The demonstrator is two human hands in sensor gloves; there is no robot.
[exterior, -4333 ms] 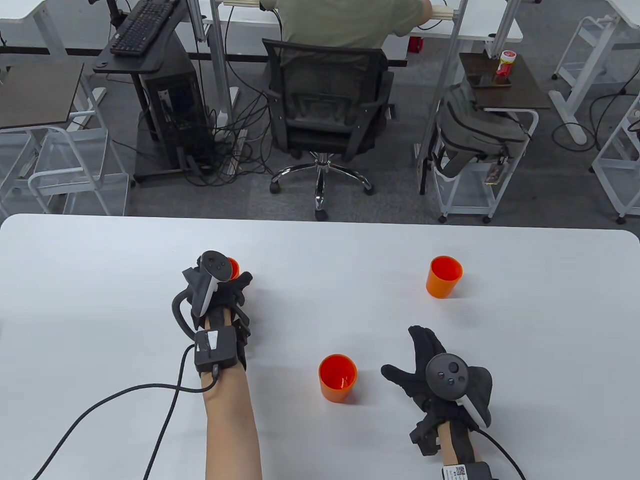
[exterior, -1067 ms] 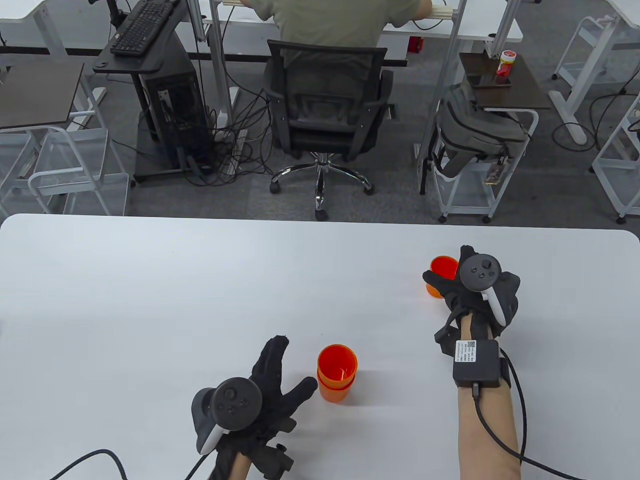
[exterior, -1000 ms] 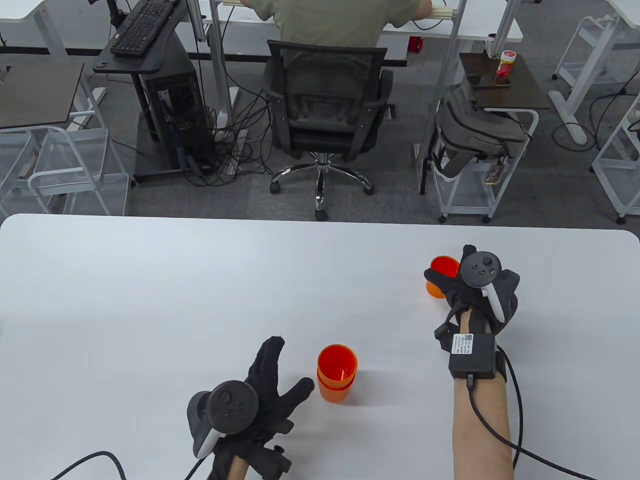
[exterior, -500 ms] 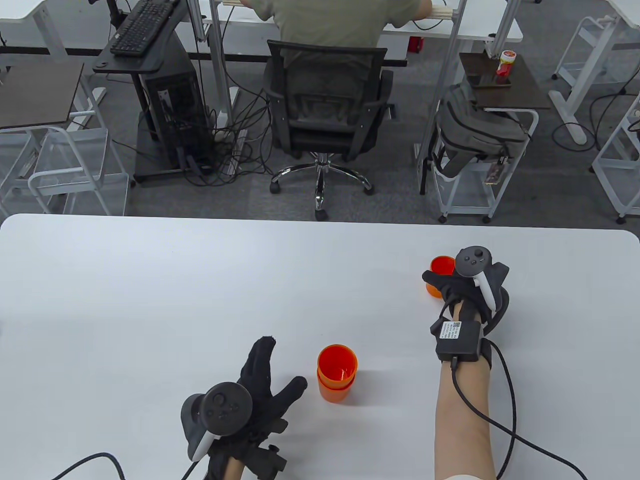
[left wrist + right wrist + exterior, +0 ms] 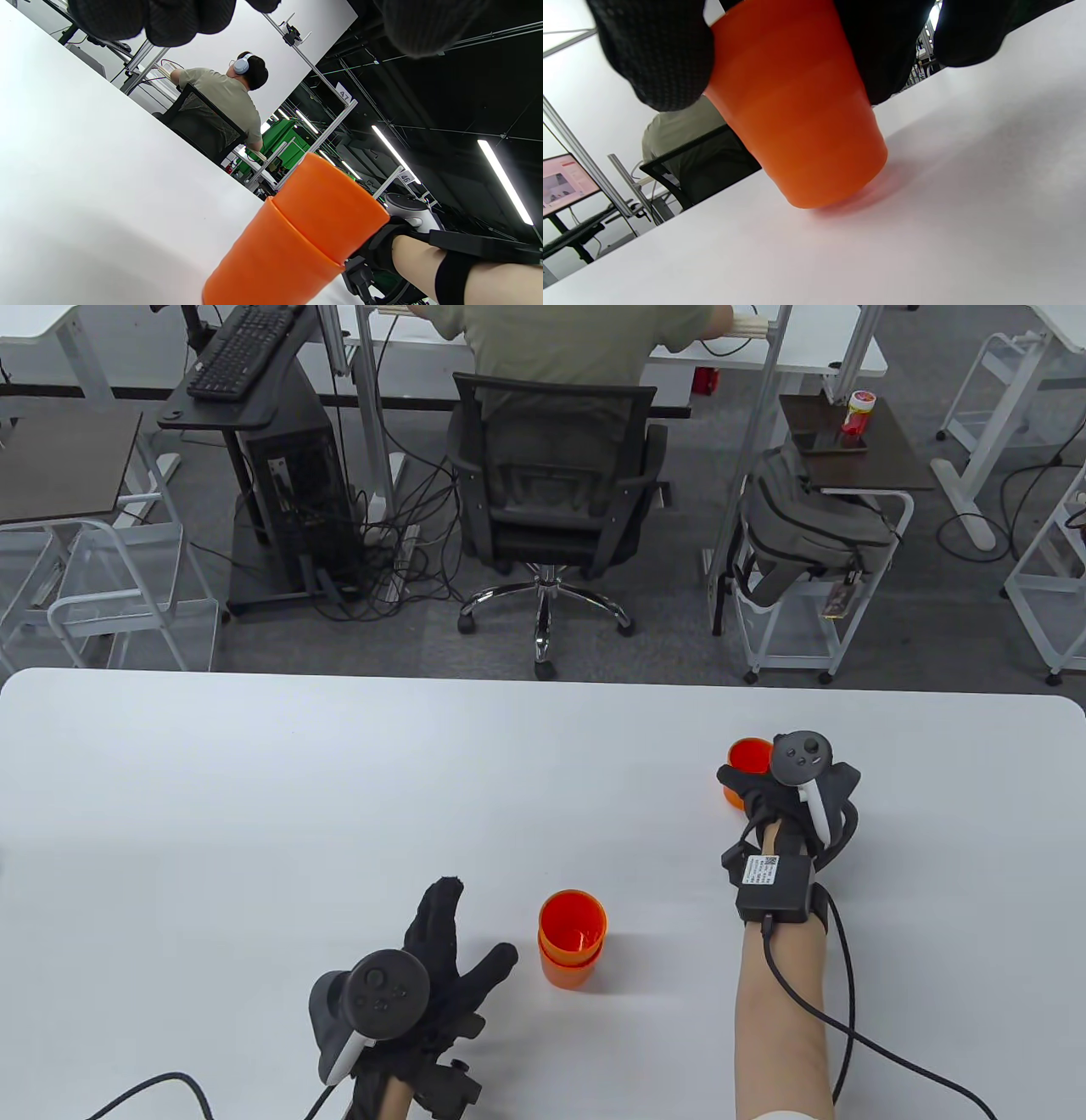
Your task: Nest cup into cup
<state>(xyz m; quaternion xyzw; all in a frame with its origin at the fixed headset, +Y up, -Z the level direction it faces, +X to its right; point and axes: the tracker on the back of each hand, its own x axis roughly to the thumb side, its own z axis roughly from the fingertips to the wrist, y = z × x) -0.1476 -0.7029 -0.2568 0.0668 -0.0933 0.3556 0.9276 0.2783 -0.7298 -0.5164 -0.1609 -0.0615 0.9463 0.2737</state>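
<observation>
Two orange cups stand nested as one stack (image 5: 572, 937) near the table's front middle; the stack also shows in the left wrist view (image 5: 297, 237). My left hand (image 5: 454, 950) lies open on the table just left of the stack, fingers spread, not touching it. A single orange cup (image 5: 745, 768) stands upright at the right. My right hand (image 5: 764, 789) grips this cup from its near side; in the right wrist view its fingers (image 5: 657, 55) wrap the cup's wall (image 5: 797, 123), and the cup's base sits on the table.
The white table (image 5: 254, 814) spans the whole view, with its far edge toward a seated person in a black office chair (image 5: 556, 500). Cables trail from both wrists toward the front edge.
My right hand has closed around the right cup and its wrist has shifted slightly left. My left hand has drawn back a little from the nested stack, staying open.
</observation>
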